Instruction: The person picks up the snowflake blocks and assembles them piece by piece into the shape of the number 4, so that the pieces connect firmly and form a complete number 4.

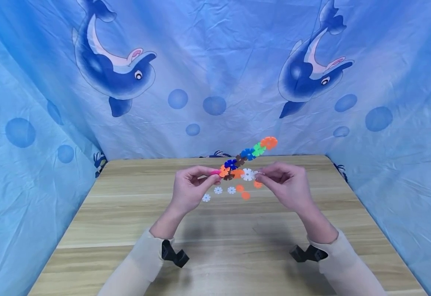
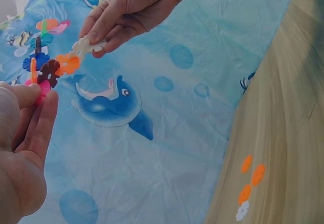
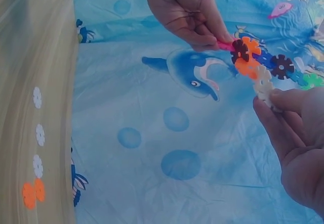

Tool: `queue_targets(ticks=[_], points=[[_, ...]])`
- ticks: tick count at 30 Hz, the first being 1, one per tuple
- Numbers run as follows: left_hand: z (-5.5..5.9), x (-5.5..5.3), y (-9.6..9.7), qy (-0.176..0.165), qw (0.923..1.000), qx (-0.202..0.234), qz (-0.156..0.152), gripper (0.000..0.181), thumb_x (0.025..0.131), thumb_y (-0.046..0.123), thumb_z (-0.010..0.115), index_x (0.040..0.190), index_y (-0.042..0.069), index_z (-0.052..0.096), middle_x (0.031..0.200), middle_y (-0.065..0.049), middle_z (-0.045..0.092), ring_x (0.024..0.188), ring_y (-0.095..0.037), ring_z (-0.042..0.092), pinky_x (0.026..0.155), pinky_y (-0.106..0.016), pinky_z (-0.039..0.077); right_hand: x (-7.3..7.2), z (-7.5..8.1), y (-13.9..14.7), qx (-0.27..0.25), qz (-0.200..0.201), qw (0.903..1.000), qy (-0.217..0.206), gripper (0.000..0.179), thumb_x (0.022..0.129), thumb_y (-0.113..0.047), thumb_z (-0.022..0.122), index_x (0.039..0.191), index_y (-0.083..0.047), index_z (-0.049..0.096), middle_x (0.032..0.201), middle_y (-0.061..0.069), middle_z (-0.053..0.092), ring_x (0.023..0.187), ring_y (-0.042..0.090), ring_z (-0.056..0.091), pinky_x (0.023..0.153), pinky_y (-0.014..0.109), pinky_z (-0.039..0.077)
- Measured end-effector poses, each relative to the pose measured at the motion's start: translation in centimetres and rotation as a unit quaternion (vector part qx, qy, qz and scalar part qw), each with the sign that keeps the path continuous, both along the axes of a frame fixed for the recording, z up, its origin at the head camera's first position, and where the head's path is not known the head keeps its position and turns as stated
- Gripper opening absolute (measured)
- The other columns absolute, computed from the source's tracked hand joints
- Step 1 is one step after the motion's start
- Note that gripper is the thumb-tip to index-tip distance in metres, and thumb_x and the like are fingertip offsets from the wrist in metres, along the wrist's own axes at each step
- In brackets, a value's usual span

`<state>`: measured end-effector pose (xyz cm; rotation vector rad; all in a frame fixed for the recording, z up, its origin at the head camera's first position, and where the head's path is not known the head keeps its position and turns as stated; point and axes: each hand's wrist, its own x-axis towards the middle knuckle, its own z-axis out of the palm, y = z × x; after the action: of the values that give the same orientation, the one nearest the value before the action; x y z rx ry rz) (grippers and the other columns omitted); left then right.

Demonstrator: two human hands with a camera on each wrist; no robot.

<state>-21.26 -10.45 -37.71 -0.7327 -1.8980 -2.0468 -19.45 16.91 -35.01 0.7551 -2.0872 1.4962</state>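
Note:
Above the wooden table (image 1: 230, 230) I hold a chain of interlocked plastic snowflake discs (image 1: 245, 158), in orange, green, blue, brown and pink. My left hand (image 1: 191, 187) pinches the pink disc (image 2: 41, 88) at the chain's near end. My right hand (image 1: 285, 183) pinches a white disc (image 1: 247, 174) that touches the orange disc (image 2: 67, 63) of the chain. The chain (image 3: 260, 62) rises away to the upper right. Loose white discs (image 1: 218, 190) and orange discs (image 1: 243, 192) lie on the table just below the hands.
A blue cloth with dolphin prints (image 1: 215, 74) hangs behind and at both sides of the table. Black wrist-camera mounts (image 1: 174, 255) sit on both sleeves. Bare wood stretches from the hands to the near edge.

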Motion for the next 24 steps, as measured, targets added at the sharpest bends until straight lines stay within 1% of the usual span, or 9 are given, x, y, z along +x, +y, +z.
queue_targets(ticks=[3, 7, 9, 12, 14, 17, 18, 21, 24], points=[[-0.2, 0.1, 0.0, 0.004, 1.0, 0.008, 0.004, 0.011, 0.092, -0.007, 0.077, 0.103, -0.01, 0.077, 0.099, -0.026, 0.079, 0.08, -0.01, 0.08, 0.079, -0.032, 0.068, 0.0, 0.0, -0.2, 0.002, -0.007, 1.0, 0.005, 0.017, 0.084, 0.014, 0.081, 0.095, 0.001, 0.08, 0.089, 0.021, 0.08, 0.076, 0.001, 0.078, 0.056, 0.021, 0.06], [-0.4, 0.1, -0.1, 0.007, 0.9997, 0.019, 0.012, 0.011, 0.093, -0.006, 0.076, 0.104, -0.011, 0.076, 0.098, -0.013, 0.081, 0.08, -0.011, 0.079, 0.08, -0.033, 0.068, -0.2, -0.1, -0.5, 0.006, -0.013, 0.9998, 0.016, 0.018, 0.086, 0.013, 0.081, 0.099, 0.0, 0.079, 0.092, 0.022, 0.081, 0.078, 0.0, 0.078, 0.061, 0.019, 0.062], [-0.3, 0.2, -0.2, 0.007, 0.9996, 0.023, 0.016, 0.012, 0.093, -0.006, 0.076, 0.104, -0.011, 0.076, 0.098, -0.008, 0.082, 0.08, -0.011, 0.08, 0.08, -0.033, 0.068, -0.3, -0.1, -0.6, 0.006, -0.007, 0.9998, 0.018, 0.023, 0.085, 0.013, 0.081, 0.103, 0.0, 0.079, 0.095, 0.022, 0.08, 0.081, 0.001, 0.078, 0.068, 0.02, 0.065], [-0.2, 0.2, -0.3, 0.006, 0.9994, 0.026, 0.021, 0.012, 0.093, -0.007, 0.076, 0.104, -0.011, 0.076, 0.097, -0.001, 0.082, 0.079, -0.011, 0.08, 0.079, -0.033, 0.068, -0.4, -0.2, -0.5, 0.014, 0.006, 0.9998, 0.011, 0.032, 0.082, 0.013, 0.083, 0.11, -0.001, 0.079, 0.1, 0.021, 0.08, 0.083, 0.002, 0.079, 0.072, 0.022, 0.066], [0.0, 0.2, -0.4, 0.007, 0.9994, 0.027, 0.021, 0.012, 0.093, -0.007, 0.076, 0.104, -0.011, 0.076, 0.097, 0.002, 0.082, 0.08, -0.011, 0.08, 0.08, -0.033, 0.068, -0.6, -0.3, -0.2, 0.031, 0.012, 0.9994, 0.0, 0.037, 0.081, 0.012, 0.085, 0.115, -0.001, 0.078, 0.104, 0.019, 0.081, 0.084, 0.003, 0.079, 0.071, 0.022, 0.065], [0.2, 0.3, -0.5, 0.008, 0.9993, 0.029, 0.023, 0.012, 0.092, -0.007, 0.077, 0.103, -0.011, 0.076, 0.097, 0.007, 0.082, 0.079, -0.011, 0.079, 0.08, -0.033, 0.068, -0.9, -0.6, 0.3, 0.069, 0.004, 0.9973, -0.027, 0.038, 0.083, 0.006, 0.086, 0.119, -0.004, 0.078, 0.105, 0.014, 0.082, 0.085, 0.004, 0.079, 0.07, 0.022, 0.065], [0.2, 0.3, -0.6, 0.01, 0.9993, 0.03, 0.022, 0.012, 0.092, -0.007, 0.076, 0.104, -0.012, 0.076, 0.097, 0.007, 0.082, 0.079, -0.011, 0.079, 0.08, -0.033, 0.068, -1.1, -0.8, 0.4, 0.085, -0.003, 0.9957, -0.036, 0.038, 0.084, 0.003, 0.087, 0.12, -0.006, 0.078, 0.105, 0.012, 0.082, 0.086, 0.006, 0.079, 0.07, 0.023, 0.064], [0.3, 0.3, -0.6, 0.015, 0.9991, 0.035, 0.02, 0.013, 0.092, -0.008, 0.076, 0.104, -0.013, 0.075, 0.097, 0.007, 0.081, 0.079, -0.011, 0.079, 0.08, -0.033, 0.068, -2.0, -1.6, 0.8, 0.127, -0.029, 0.9893, -0.065, 0.033, 0.088, -0.004, 0.087, 0.12, -0.009, 0.078, 0.103, 0.008, 0.082, 0.087, 0.013, 0.08, 0.077, 0.023, 0.065], [0.4, 0.3, -0.7, 0.02, 0.9989, 0.037, 0.019, 0.013, 0.092, -0.008, 0.076, 0.104, -0.013, 0.075, 0.097, 0.008, 0.081, 0.079, -0.01, 0.079, 0.08, -0.033, 0.068, -3.1, -2.7, 1.0, 0.16, -0.046, 0.9816, -0.094, 0.03, 0.089, -0.007, 0.086, 0.118, -0.007, 0.078, 0.101, 0.008, 0.081, 0.088, 0.02, 0.08, 0.08, 0.027, 0.066]])
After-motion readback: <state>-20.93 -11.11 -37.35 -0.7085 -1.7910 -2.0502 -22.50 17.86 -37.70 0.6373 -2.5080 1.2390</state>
